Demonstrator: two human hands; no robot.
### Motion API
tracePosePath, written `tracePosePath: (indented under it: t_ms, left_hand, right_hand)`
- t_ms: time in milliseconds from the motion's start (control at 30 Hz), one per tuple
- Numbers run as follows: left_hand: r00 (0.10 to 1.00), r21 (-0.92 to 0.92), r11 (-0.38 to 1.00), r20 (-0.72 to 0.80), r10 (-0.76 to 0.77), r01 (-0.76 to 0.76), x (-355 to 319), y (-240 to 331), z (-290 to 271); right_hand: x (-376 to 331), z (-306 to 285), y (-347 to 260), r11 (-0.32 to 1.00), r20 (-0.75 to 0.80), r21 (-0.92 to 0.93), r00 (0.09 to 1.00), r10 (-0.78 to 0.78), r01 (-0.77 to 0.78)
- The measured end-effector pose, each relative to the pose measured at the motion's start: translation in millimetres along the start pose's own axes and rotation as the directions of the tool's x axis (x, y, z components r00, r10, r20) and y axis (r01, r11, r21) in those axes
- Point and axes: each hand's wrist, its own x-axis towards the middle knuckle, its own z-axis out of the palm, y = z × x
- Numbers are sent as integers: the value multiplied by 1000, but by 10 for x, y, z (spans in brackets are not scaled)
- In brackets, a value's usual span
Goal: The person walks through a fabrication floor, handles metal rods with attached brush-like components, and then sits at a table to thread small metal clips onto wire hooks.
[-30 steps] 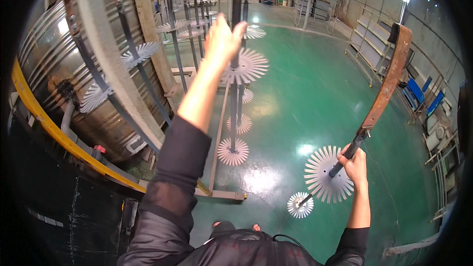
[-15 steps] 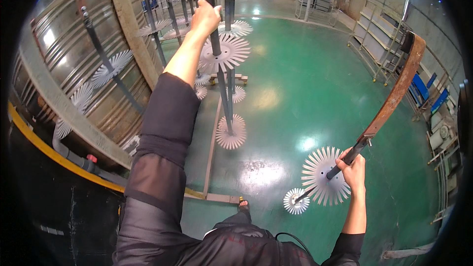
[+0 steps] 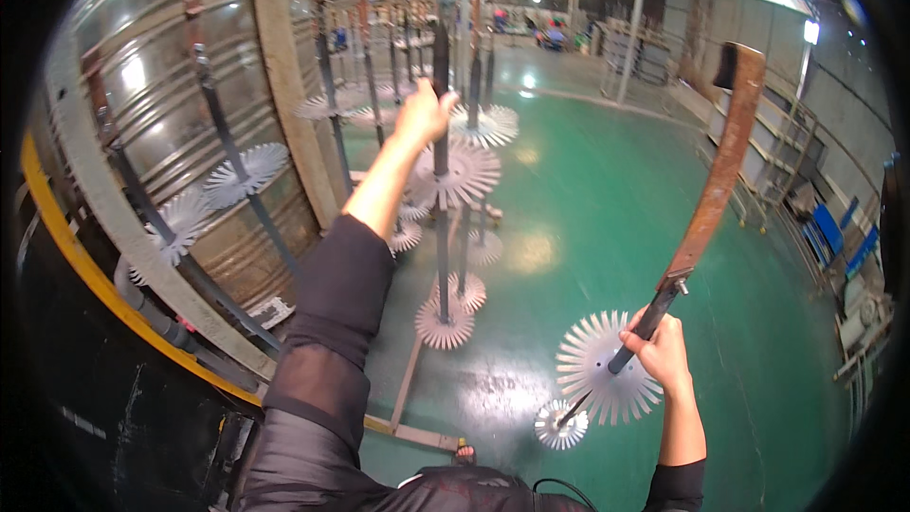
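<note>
My left hand (image 3: 423, 112) reaches up and grips a dark hanging rod (image 3: 441, 180) that carries silver toothed discs (image 3: 453, 173) at several heights. My right hand (image 3: 659, 353) is closed on the dark handle of a long rusty curved bar (image 3: 713, 185) that rises to the upper right. Below that hand the handle runs down through a large toothed disc (image 3: 607, 381) and a smaller one (image 3: 560, 425). Both forearms wear black sleeves.
More rods with toothed discs (image 3: 488, 123) hang in a row toward the back. A large shiny metal drum wall (image 3: 180, 133) with a yellow rim (image 3: 85, 265) stands at left. Green floor (image 3: 607, 199) spreads right; racks (image 3: 806, 180) line the right wall.
The view has tilted upward. My left hand has kept its grip on the hanging rod, and my right hand has brought the rusty bar closer and more upright.
</note>
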Motion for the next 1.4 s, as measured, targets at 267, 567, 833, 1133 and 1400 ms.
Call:
tracePosePath:
  t_ms: [267,567,833,1133,1400]
  left_hand:
    - [974,-56,986,-176,143,-155,-1406,418,-1110]
    - [954,-109,991,-280,-103,75,-3118,1164,-2164]
    - [936,-123,984,-312,-162,129,-3814,1238,-2279]
    - [881,-203,979,-468,-69,-31,-3919,1331,-1673]
    - [849,-606,596,-358,388,-527,-3710,1753,-574]
  right_hand:
    - [694,344,-776,936,354,211,870,-343,283]
    - [976,626,-2041,759,590,566,485,-645,321]
    - [811,1048,-2378,686,588,626,354,-728,371]
    - [680,1538,-2114,639,575,720,282,-768,271]
    - [879,1001,-1801,561,566,507,238,-789,654]
